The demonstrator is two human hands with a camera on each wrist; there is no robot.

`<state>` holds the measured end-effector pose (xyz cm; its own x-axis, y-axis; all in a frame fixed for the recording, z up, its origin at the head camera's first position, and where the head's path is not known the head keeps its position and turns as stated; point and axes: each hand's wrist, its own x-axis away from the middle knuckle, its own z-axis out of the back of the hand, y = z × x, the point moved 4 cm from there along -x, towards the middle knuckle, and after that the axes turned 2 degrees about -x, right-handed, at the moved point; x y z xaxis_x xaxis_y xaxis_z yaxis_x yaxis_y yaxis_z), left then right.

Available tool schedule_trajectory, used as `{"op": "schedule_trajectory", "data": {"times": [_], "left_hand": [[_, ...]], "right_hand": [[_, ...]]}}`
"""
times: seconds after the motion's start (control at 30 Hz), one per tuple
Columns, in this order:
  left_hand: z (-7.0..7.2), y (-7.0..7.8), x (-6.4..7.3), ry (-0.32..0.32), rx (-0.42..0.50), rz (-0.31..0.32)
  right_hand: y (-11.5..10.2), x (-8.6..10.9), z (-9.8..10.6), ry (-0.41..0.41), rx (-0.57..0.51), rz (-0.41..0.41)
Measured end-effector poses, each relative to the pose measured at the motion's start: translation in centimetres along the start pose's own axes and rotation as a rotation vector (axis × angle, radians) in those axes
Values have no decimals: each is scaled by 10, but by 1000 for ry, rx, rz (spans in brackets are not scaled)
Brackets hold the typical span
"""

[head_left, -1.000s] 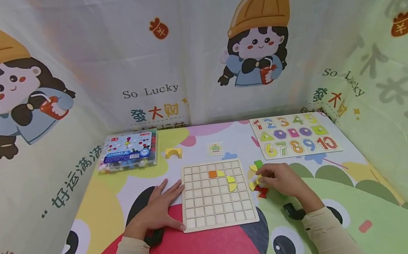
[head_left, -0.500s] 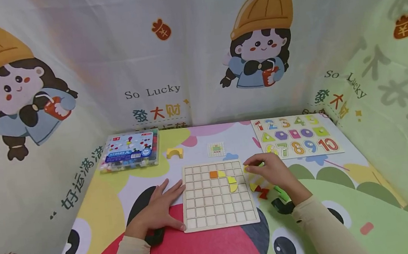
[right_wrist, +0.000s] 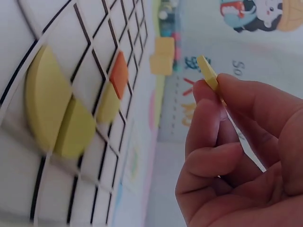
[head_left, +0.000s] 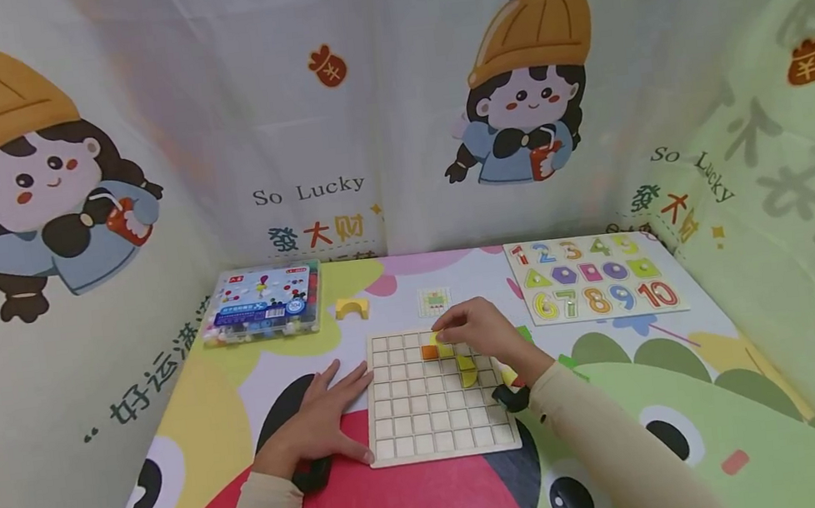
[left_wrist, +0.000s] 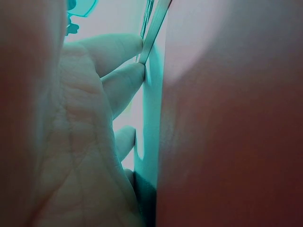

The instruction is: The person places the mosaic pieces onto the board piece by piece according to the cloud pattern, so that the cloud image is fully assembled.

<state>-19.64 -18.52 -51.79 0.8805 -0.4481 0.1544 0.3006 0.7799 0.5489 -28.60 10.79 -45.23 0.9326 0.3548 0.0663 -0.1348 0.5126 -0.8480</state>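
A pale wooden grid board (head_left: 410,405) lies on the table. My left hand (head_left: 321,419), fingers spread, rests against its left edge; the left wrist view shows fingertips (left_wrist: 137,45) touching that edge. Over the board's upper rows, my right hand (head_left: 488,333) pinches a small thin yellow piece (right_wrist: 207,72) between thumb and index finger, held above the grid. An orange square (right_wrist: 119,75) sits in a cell with a yellow curved piece (right_wrist: 109,105) beside it. Two more yellow pieces (head_left: 468,371) lie lower right, their straight sides meeting. The right hand partly covers the upper cells.
Loose green (head_left: 524,331) and other pieces lie right of the board, partly behind the right arm. Behind it are a small pattern card (head_left: 434,301), a yellow arch block (head_left: 352,308), a clear-sided box (head_left: 262,304) and a number puzzle board (head_left: 595,276).
My right hand has gone from the loose pieces at the right, leftward to above the board's upper rows, bringing a yellow piece. My left hand stays at the board's edge.
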Motion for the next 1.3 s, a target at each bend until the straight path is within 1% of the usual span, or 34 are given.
{"op": "schedule_trajectory", "data": {"times": [0.17, 0.27, 0.37, 0.57, 0.8, 0.93, 1.07, 1.17, 1.3], "left_hand": [[-1, 0, 0, -7, -3, 8], [-2, 0, 1, -9, -8, 10], [-2, 0, 1, -8, 1, 10], [-3, 2, 1, -12, 11, 5], [-2, 3, 0, -8, 17, 3], [-2, 2, 0, -6, 12, 2], [-1, 1, 0, -2, 10, -1], [0, 1, 0, -1, 13, -5], [1, 1, 1, 0, 9, -5]], "right_hand": [[1, -16, -19, -40, -24, -1], [-1, -23, -28, -56, -13, 1], [-1, -29, -35, -59, 20, -14], [2, -34, -48, -66, 118, -53], [3, -32, -51, -88, 159, -76], [-1, -32, -52, -96, 229, -36], [-8, -30, -54, -93, 348, 52], [-13, -29, -56, -81, 411, 102], [-14, -29, -59, -64, 439, 111]]}}
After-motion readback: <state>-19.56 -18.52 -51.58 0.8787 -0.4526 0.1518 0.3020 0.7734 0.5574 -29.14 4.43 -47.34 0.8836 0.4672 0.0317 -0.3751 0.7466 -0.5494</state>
